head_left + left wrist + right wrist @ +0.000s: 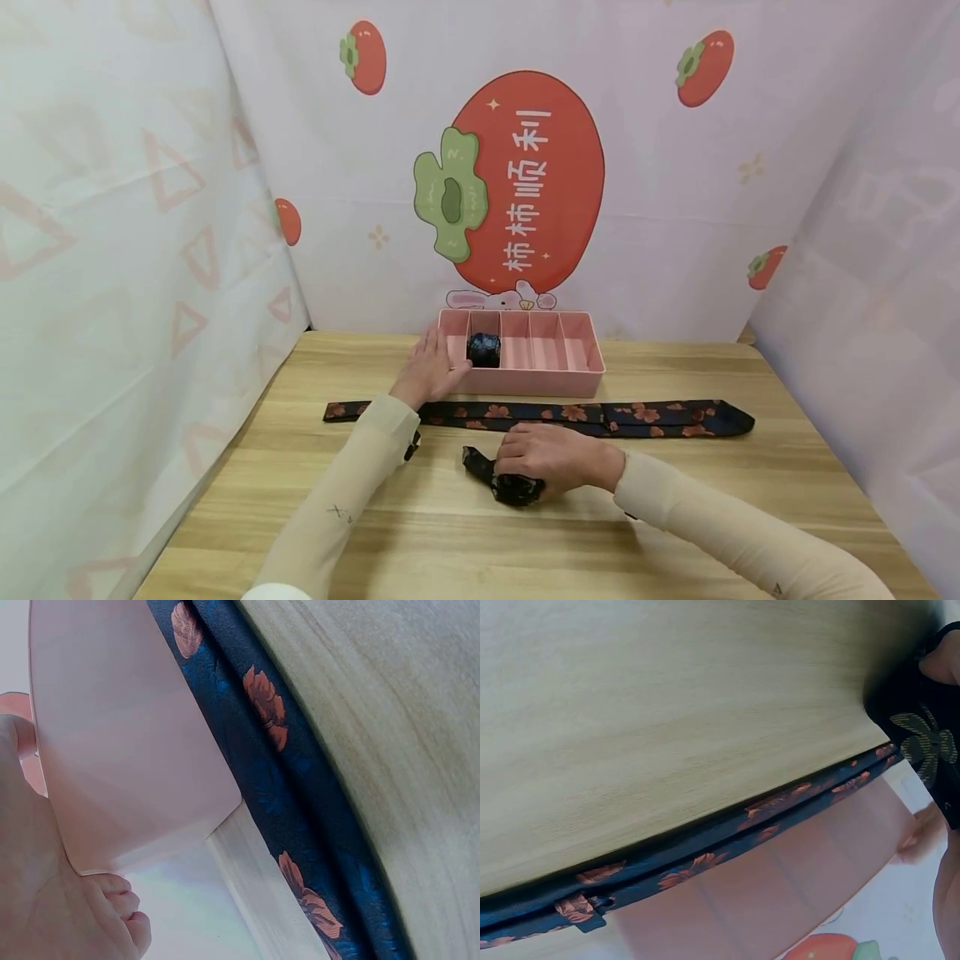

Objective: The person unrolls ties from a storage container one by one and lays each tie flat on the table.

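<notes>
My left hand (pixel 429 371) holds the left end of a pink divided storage box (pixel 525 383), its thumb over the front rim; the left wrist view shows the palm by the box wall (pixel 135 750). A dark blue rolled necktie (pixel 483 350) sits in the second compartment from the left. My right hand (pixel 551 456) grips a black, partly rolled necktie (pixel 517 490) with a gold flower pattern (pixel 930 746), its narrow tail sticking out leftward. Between the hand and the box lies a navy necktie with orange flowers (pixel 645 414), folded lengthwise across the table.
The wooden table (pixel 450 554) bears the box near its back edge. A white cloth backdrop (pixel 660 250) with printed persimmons hangs behind, and patterned cloths (pixel 135 292) close off both sides.
</notes>
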A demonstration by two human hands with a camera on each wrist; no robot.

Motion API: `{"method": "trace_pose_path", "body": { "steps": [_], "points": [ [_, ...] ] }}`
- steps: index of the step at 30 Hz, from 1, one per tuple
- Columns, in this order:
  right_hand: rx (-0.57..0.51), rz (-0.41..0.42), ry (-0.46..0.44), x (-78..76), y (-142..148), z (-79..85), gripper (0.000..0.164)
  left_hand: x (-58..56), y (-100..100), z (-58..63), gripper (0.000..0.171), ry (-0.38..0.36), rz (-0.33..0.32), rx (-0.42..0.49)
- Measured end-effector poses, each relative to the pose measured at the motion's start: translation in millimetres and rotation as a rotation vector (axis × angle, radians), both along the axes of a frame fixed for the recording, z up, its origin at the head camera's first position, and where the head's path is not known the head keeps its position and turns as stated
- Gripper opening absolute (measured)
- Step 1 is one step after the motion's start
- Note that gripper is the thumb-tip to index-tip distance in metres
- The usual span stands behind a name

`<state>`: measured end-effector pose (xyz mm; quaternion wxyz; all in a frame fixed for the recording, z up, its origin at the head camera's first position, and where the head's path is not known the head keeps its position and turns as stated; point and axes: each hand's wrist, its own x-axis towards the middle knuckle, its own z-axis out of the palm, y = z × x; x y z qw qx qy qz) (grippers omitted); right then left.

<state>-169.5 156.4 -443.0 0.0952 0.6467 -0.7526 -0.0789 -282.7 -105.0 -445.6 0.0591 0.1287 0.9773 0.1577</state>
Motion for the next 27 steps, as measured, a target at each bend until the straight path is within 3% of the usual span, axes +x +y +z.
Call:
{"method": "trace_pose_path", "body": {
  "steps": [5,12,18,22,27],
  "points": [
    [0.038,0.003,-0.040,-0.9,1.5,0.6,0.066,-0.2,-1.7,3.9,0.097,-0.003,-0.018,0.001],
    [0.045,0.021,-0.048,-2.1,4.4,6.1,0.073,1.1,-7.2,12.1,0.101,0.011,-0.037,0.082],
    [0.005,0.028,-0.100,1.2,14.8,10.2,0.078,18.2,-20.1,21.8,0.093,0.171,-0.104,0.143],
    [-0.044,-0.005,-0.152,7.4,24.3,12.5,0.080,35.6,-30.0,35.4,0.081,0.292,-0.093,0.142],
    [-0.174,-0.051,-0.186,13.7,32.4,19.8,0.061,56.8,-31.7,43.5,0.048,0.457,-0.070,0.206]
  ]
}}
